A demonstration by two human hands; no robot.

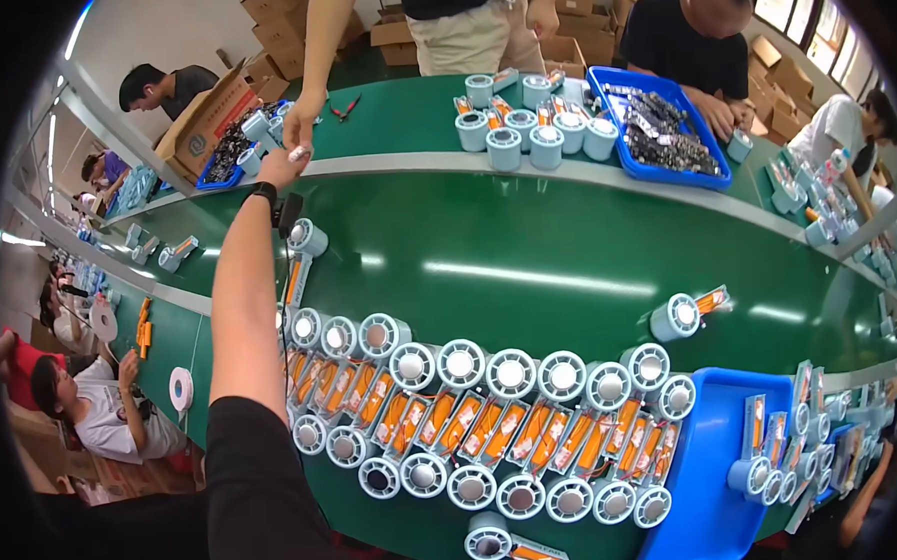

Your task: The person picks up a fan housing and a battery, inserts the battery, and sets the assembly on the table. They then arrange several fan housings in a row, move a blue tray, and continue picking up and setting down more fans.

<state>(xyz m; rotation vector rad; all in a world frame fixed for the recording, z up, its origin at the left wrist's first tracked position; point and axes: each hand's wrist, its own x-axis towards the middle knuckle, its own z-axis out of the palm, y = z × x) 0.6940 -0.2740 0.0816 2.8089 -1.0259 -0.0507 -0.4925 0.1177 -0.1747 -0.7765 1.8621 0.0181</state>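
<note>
My left arm reaches far across the green bench, and my left hand (283,167) meets the hand of a person standing opposite (306,121). My fingers look closed at a small whitish spot; what they hold, if anything, I cannot make out. A dark band with a small black box (287,215) is on my wrist. Beside the forearm lies a light-blue fan unit (308,237) with an open handle. Two interlocked rows of such fan units (461,364), with orange batteries (440,418) in their handles, fill the near bench. My right hand is out of view.
A blue tray (711,439) stands at the right, with fan units at its edge. One fan unit (681,315) lies apart, another (488,537) at the front. Across the ledge are more fan units (504,148) and a blue tray of dark parts (716,176). Other people work around.
</note>
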